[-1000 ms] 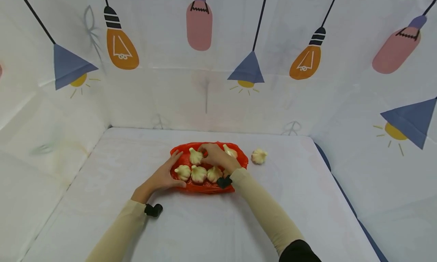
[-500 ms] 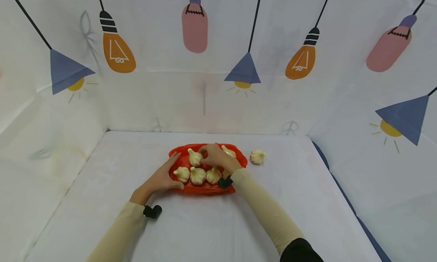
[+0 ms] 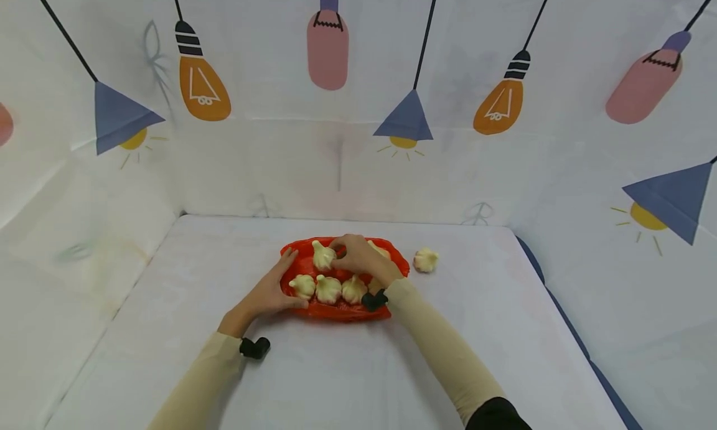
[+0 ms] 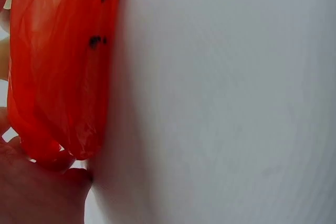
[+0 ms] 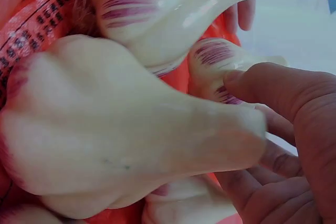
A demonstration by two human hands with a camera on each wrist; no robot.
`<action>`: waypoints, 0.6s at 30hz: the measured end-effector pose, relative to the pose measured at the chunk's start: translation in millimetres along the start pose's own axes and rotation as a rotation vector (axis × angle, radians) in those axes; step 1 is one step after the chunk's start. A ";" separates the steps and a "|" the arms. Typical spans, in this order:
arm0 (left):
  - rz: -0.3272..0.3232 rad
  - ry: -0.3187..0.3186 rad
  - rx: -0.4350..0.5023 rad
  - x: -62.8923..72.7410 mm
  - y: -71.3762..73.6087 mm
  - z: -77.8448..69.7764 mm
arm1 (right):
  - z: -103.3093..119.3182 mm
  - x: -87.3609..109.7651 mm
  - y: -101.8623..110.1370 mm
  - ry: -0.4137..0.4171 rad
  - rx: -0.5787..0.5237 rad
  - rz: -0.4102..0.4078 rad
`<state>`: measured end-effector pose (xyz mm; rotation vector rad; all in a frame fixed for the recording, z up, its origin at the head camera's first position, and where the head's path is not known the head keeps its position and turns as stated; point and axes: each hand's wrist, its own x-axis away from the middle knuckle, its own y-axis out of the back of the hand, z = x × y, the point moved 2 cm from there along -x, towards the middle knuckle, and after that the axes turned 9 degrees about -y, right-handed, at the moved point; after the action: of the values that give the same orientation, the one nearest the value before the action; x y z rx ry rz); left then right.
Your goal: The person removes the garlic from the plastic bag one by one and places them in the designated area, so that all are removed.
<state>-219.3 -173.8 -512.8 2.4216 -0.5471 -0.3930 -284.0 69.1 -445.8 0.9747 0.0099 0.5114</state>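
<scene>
A red plastic bag, spread like a shallow tray, lies on the white table with several garlic bulbs inside. My left hand grips its left end, fingers at the back and thumb at the front. Over the bag, my right hand pinches a garlic bulb at the back left between thumb and fingers. Close in the right wrist view, another garlic bulb partly covers those fingers. A front row holds more bulbs, including a garlic bulb. My right hand and wrist partly hide the bag's right side.
One loose garlic bulb lies on the table just right of the bag. White cloth walls printed with lamps stand behind and at both sides. Small black devices sit at both wrists.
The view shifts slightly with the head. Both hands stay in place on the bag and the garlic bulb.
</scene>
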 end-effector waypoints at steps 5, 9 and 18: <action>-0.047 -0.010 0.009 1.2 -3.0 -2.1 | -0.4 3.2 4.7 0.033 -0.035 -0.024; -0.082 -0.027 0.027 1.8 -3.9 -3.2 | 0.0 5.0 8.5 0.039 -0.086 -0.054; -0.164 -0.069 -0.020 1.5 -6.0 -4.1 | -0.9 18.9 19.0 0.038 -0.263 -0.133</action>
<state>-214.7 -168.1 -513.6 2.4492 -0.3730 -0.5505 -275.3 86.3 -427.2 0.7016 0.0409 0.3969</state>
